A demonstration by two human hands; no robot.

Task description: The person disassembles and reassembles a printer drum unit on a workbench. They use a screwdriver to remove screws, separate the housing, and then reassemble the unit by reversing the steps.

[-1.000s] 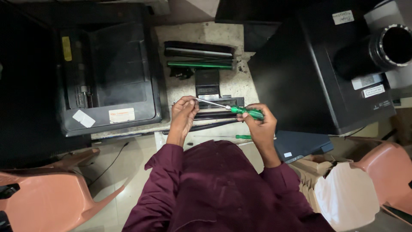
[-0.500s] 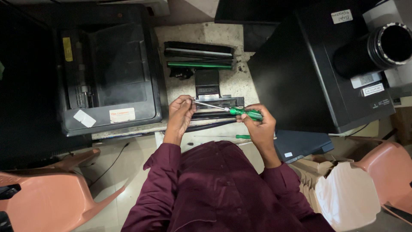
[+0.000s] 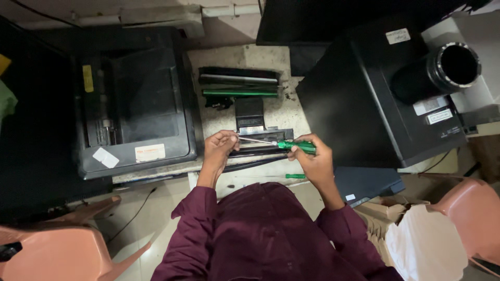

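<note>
Two hands meet over the near edge of the stone worktop (image 3: 271, 112). The right hand (image 3: 312, 158) is clenched round the green handle of a screwdriver (image 3: 278, 144), whose thin metal shaft runs level toward the left. The left hand (image 3: 219, 148) has its fingers curled in at the shaft's tip; whether they pinch the tip itself or some small part there I cannot tell, since the fingers cover it. Directly beneath both hands lies a long black toner cartridge (image 3: 260, 136), set across the worktop close to its near edge. Further back, toward the far edge, a second dismantled cartridge section (image 3: 239, 83) rests with a green roller showing along its near side. A spare green-handled screwdriver (image 3: 289, 176) lies on the near lip of the worktop, just beside the right wrist. On the left side sits a black printer (image 3: 135, 104) with its top open, overhanging the left edge. On the right stands a big black machine (image 3: 375, 99) with a round lens-like barrel. Pink plastic chairs (image 3: 57, 250) stand at the floor on either side of the person.
</note>
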